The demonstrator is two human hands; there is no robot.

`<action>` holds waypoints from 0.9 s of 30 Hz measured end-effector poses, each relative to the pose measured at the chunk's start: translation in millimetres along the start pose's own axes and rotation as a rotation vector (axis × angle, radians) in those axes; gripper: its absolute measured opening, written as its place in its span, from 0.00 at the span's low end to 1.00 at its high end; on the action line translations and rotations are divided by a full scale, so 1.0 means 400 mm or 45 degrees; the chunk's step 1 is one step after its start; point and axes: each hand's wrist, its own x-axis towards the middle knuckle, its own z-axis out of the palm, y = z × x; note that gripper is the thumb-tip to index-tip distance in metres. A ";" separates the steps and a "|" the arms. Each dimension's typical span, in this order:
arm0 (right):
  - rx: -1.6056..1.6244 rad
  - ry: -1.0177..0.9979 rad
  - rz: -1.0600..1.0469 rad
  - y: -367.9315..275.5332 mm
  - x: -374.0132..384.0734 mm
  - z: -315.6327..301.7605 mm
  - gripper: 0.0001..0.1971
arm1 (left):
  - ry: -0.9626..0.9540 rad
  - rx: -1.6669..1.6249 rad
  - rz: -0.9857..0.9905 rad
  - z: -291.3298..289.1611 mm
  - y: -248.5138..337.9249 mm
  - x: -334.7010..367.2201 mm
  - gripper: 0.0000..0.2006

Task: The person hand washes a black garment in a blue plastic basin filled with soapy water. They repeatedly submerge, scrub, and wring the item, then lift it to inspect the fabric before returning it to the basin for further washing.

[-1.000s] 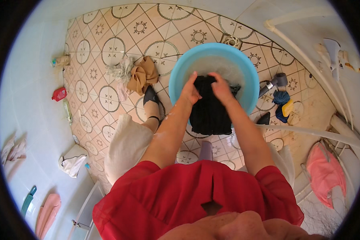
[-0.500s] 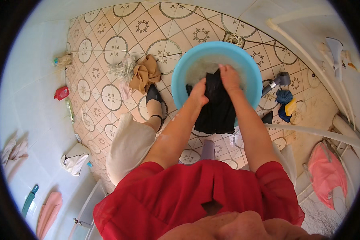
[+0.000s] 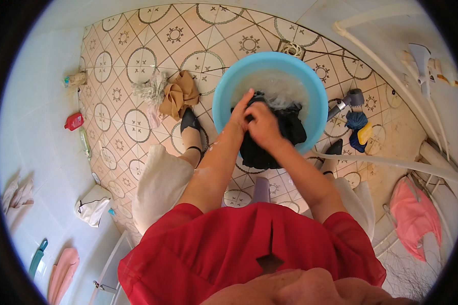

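A wet black garment [image 3: 287,128] is bunched over the near rim of a light blue basin [image 3: 220,96], with part of it in the cloudy water [image 3: 282,84]. My left hand [image 3: 240,113] is at the left part of the cloth, closed on it, with one finger pointing up. Close against it, my right hand [image 3: 262,125] is curled with bent fingers around a fold of the same cloth; it is slightly blurred. The lower part of the garment hangs outside the basin, toward me. The undersides of both hands are hidden.
Brown cloth [image 3: 180,94] and pale lacy cloth [image 3: 150,89] lie on the tiled floor left of the basin. To its right are a grey brush head [image 3: 355,97], dark blue cloth [image 3: 356,120] and a yellow piece [image 3: 365,133]. A pale hose [image 3: 392,161] crosses at right.
My right hand has moved left and toward me, from the basin's far side to beside my left hand. The garment, spread out before, is now bunched up.
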 end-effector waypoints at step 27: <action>-0.138 0.013 0.307 0.160 0.015 -0.011 0.21 | 0.170 0.139 -0.020 -0.062 -0.002 0.069 0.21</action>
